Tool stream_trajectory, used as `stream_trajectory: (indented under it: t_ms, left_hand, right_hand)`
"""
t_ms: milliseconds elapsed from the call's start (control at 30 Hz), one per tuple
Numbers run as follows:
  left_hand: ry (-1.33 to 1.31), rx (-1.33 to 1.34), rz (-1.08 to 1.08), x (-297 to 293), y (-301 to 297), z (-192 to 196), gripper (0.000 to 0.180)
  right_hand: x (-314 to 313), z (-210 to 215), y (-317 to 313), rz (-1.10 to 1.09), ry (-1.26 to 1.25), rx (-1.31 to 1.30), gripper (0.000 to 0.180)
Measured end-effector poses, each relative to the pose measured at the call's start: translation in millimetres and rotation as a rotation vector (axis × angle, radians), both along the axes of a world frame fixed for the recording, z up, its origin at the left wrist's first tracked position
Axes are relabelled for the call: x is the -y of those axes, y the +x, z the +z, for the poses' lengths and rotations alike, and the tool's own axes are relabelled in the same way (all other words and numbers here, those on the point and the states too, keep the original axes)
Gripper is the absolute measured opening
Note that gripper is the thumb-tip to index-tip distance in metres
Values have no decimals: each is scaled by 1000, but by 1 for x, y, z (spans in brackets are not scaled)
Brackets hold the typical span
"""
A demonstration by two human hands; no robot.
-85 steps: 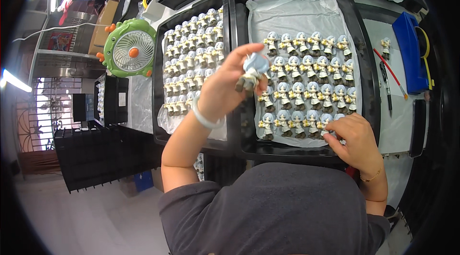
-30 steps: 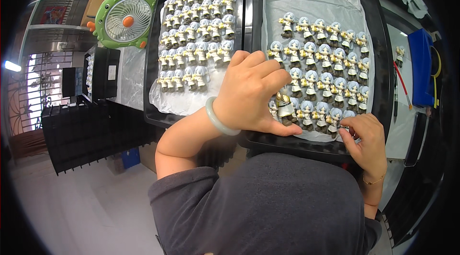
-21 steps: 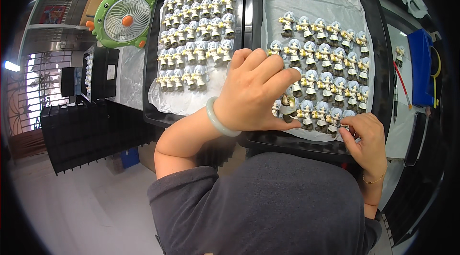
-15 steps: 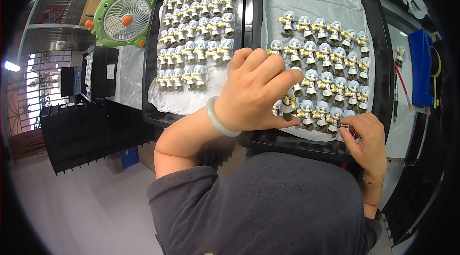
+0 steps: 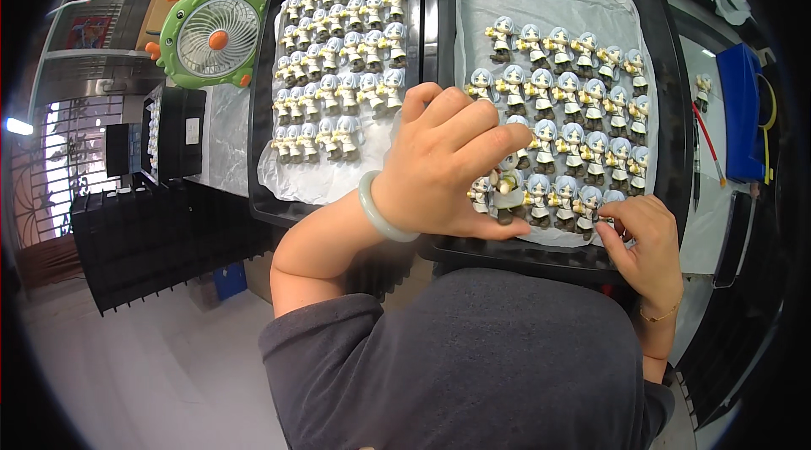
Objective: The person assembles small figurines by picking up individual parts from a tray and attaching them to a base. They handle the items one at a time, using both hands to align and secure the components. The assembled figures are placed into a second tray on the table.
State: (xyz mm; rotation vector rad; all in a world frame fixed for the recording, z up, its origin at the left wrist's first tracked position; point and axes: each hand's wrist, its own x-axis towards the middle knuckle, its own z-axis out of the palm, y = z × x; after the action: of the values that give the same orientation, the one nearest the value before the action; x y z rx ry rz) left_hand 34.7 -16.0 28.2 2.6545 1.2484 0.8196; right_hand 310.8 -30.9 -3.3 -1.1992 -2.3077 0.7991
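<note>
Black tray (image 5: 667, 103) under me: my left hand (image 5: 439, 163) pinches one figure (image 5: 508, 195), probably light, stiff, chippable, best gripped mid-body; right hand (image 5: 647, 239) half-curled, grip unclear.

Garment: one T-shirt (image 5: 465, 357), charcoal grey, short-sleeved, softly creased, the part of the body I see farthest back from the fingers. Left sleeve (image 5: 325, 327): loose, same grey, hemmed, ending beyond the forearm. Right sleeve (image 5: 659, 408): matching, though I get only a small piece of it. Left hand (image 5: 443, 158): bare; behind its fingers, at the wrist, I log one rigid bangle (image 5: 374, 218), smooth, pale greenish white. Right hand (image 5: 646, 239): bare; behind its fingers, one thin gold-coloured bracelet (image 5: 661, 315), detail too fine for me to read.
</note>
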Motion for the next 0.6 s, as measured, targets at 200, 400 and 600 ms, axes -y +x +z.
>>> stream_trajectory:
  t_ms: [200, 400, 600]
  left_hand:
    - [-33, -20, -2, -1, -3, 2, 72]
    - [-46, -44, -3, 0, -4, 2, 72]
    - [-20, -12, -38, -1, -2, 1, 72]
  right_hand:
    - [0, -1, 0, -5, 2, -5, 12]
    - [1, -1, 0, -7, -2, -13, 13]
    - [0, 0, 0, -4, -4, -6, 13]
